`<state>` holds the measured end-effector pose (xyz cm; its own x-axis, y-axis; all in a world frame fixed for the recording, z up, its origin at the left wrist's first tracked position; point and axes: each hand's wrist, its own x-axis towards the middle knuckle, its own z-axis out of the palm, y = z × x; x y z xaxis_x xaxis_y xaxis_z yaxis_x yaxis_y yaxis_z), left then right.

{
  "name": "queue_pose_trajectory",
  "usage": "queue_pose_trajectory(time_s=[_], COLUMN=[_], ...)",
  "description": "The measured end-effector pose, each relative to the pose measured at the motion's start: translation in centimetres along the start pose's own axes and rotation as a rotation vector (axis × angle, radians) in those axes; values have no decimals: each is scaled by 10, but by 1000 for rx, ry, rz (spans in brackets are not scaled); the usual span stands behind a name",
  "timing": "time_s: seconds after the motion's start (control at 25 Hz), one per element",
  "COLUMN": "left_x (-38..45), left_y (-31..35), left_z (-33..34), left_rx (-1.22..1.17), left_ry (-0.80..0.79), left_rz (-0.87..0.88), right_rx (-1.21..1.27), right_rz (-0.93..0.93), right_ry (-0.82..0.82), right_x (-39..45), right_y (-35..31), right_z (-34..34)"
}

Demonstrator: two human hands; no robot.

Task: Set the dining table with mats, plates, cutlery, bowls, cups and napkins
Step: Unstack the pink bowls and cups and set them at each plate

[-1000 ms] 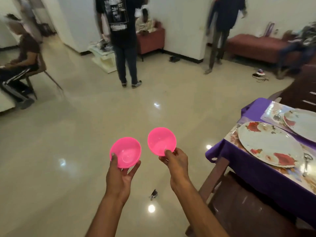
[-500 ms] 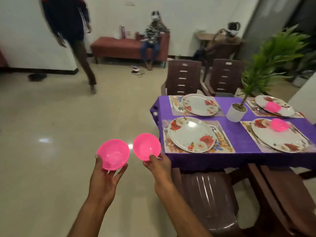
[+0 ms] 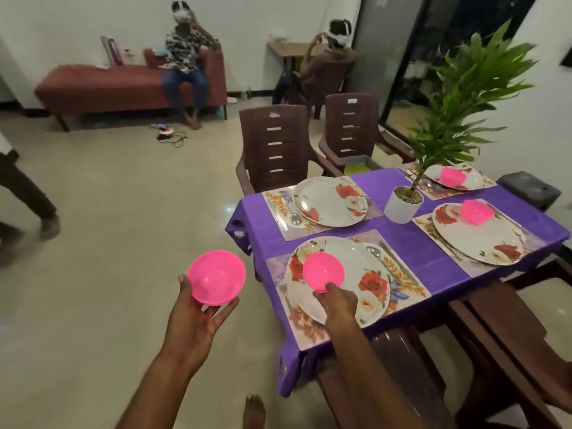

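My left hand (image 3: 198, 320) holds a pink bowl (image 3: 216, 277) from below, out over the floor left of the table. My right hand (image 3: 335, 301) pinches the rim of a second pink bowl (image 3: 323, 271) just above the near-left floral plate (image 3: 362, 274). The table has a purple cloth (image 3: 399, 243), with floral mats under all the plates. A bare plate (image 3: 329, 201) lies at the far left with a spoon (image 3: 294, 216) beside it. The two right-hand plates each carry a pink bowl (image 3: 476, 212) (image 3: 452, 176).
A potted plant (image 3: 404, 204) stands mid-table. Brown chairs (image 3: 275, 147) ring the table, two close in front of me (image 3: 464, 351). Two people sit at the back by a red bench (image 3: 102, 85); another person's leg (image 3: 28, 193) is at the left edge.
I have stepped closer to the table. My right hand carried its bowl rightwards from beside the table edge to above the near-left plate. My left hand keeps its bowl.
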<state>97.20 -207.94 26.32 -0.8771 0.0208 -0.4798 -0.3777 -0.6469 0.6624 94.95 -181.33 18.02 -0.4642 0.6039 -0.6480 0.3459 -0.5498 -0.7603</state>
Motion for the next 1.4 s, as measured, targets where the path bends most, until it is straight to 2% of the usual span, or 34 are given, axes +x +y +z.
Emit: queue_pose_trajectory(time_s=[0.16,0.32,0.56,0.68,0.76,0.88,0.92,0.96,1.08,1.16,1.28,1.4], left_x=[96,147,235,281,308,336,347,356,366,370,393,422], left_y=[21,29,34,44,51,61,64,65,61,54,48,46], left_z=[41,75,111,130,143,165,173,181,194,196,206,216], left_rx=[129,172,242,286,345,406,430,461,519,548,609,728], left_ry=[-43,-92,-173,-251,-315,-418,-445,-469,-544,-568,-652,-683], left_rz=[-97,-122,-281,-352,-395,-386,-399,-416,-481,-513,-561,-579], right_rx=[174,167,201,229,240,136,137,140,154,104,89,141], right_rz=[52,69,81,66,61,5,-50,-103,-254,-298,-304,-231], right_ry=[134,232,403,516,652,811,769,654,227,102,139,318], right_x=[69,101,140,147,139,113,101,90,60,58,72,106], right_y=[-36,-54,-52,-48,-49,-56,-62,-66,-82,-92,-98,-105], right_z=[37,54,76,88,99,126,145,167,229,255,267,263])
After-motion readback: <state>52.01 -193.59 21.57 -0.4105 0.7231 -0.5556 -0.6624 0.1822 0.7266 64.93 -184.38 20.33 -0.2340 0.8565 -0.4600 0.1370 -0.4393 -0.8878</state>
